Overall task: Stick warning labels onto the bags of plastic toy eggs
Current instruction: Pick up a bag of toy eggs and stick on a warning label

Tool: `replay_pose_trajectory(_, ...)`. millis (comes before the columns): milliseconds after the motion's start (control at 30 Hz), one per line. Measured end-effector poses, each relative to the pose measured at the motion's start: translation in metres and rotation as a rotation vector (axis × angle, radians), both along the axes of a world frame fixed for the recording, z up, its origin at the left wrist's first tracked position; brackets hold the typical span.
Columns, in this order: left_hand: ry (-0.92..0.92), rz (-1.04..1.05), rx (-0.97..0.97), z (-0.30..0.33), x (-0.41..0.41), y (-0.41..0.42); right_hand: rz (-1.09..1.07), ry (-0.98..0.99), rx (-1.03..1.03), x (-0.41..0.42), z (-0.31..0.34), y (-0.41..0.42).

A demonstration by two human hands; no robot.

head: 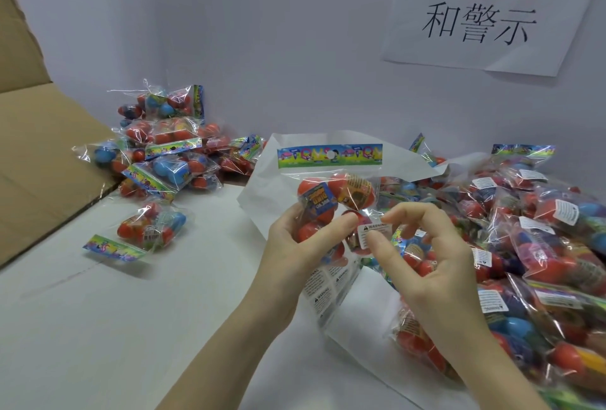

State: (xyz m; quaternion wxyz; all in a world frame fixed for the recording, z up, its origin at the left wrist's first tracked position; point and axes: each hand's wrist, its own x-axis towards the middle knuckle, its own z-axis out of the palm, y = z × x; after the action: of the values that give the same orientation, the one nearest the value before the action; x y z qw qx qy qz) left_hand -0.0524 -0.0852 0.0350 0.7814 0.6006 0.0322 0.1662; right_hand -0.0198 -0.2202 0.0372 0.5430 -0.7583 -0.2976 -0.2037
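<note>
"WARNING" label [374,235] on "TOYS" bag [331,180]

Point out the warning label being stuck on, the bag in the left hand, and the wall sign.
warning label [374,235]: head view, on its printed white face.
held bag [329,155]: head view, on its colourful header strip.
wall sign [485,12]: head view, on the white paper amid the black characters.

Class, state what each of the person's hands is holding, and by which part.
Left hand grips a bag of toy eggs around its egg-filled middle. Right hand pinches the warning label at its right edge.
</note>
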Motion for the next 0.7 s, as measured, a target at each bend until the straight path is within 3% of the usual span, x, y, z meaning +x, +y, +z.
replay_pose_trajectory(300,-0.02,0.009,0.035,-0.0013,0.0001,0.0006,-0.058,-0.078,-0.087,-0.0006,0.0003,0.0015)
replay_pose_trajectory(400,-0.046,0.036,0.044,-0.002,0.0007,0.0009,-0.015,0.03,-0.06,0.0019,-0.0003,0.0007)
replay_pose_trajectory(533,-0.046,0.052,0.032,-0.0019,0.0012,-0.0008,0.083,0.234,0.134,0.0056,0.0022,-0.0009)
replay_pose_trajectory(700,-0.042,0.013,0.039,-0.0026,0.0009,0.0007,0.055,0.391,0.204,0.0079,0.0006,-0.0018)
